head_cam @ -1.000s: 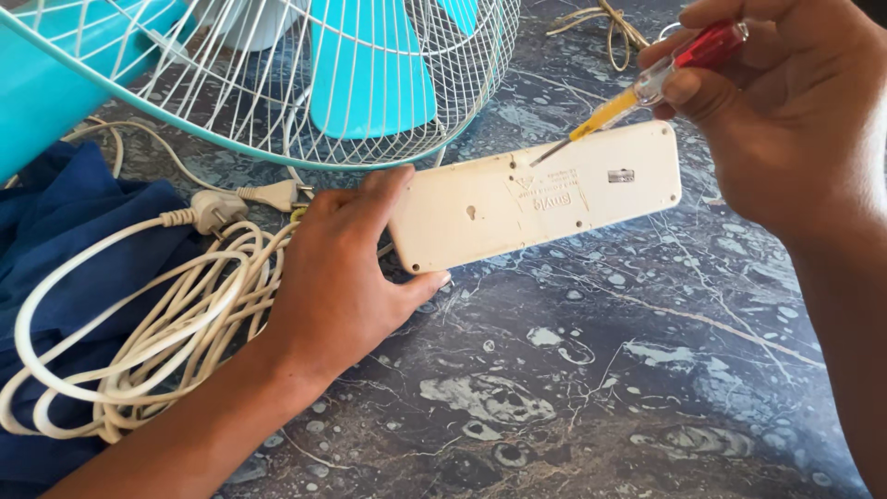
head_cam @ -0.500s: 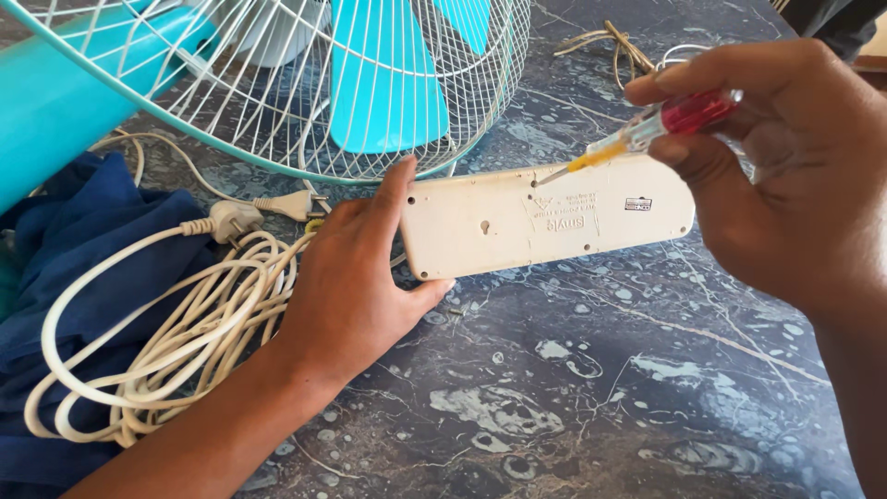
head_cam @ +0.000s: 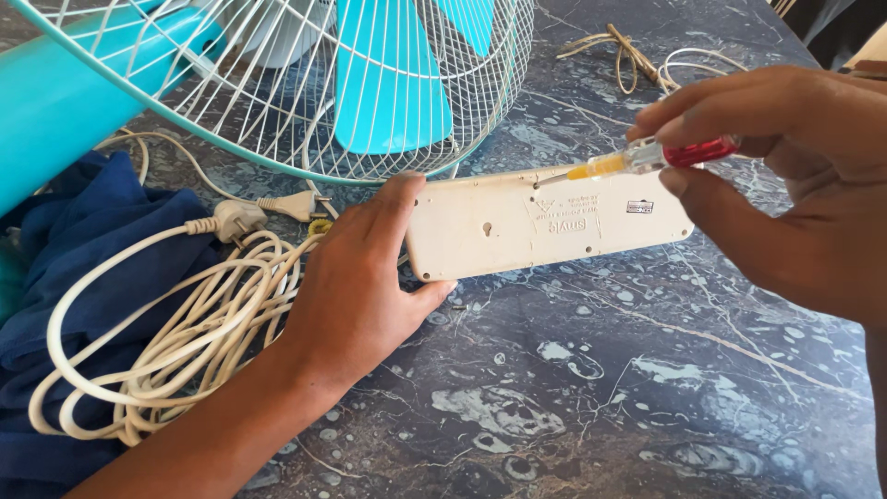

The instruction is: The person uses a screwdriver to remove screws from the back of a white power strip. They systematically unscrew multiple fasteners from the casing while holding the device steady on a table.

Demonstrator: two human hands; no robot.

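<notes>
Head view: my left hand (head_cam: 356, 282) clamps the near-left end of the cream power strip (head_cam: 545, 222), lying back-up on the dark marbled table (head_cam: 601, 397), keeping it steady. My right hand (head_cam: 785, 176) pinches a red-handled screwdriver (head_cam: 647, 157), tip at the strip's far edge. No containers appear; a coiled white cord (head_cam: 176, 342) lies left.

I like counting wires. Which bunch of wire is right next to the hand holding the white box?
The big cream coil, lying on the blue cloth against the left hand. The small tied bundle sits far off, beyond the box.
</notes>
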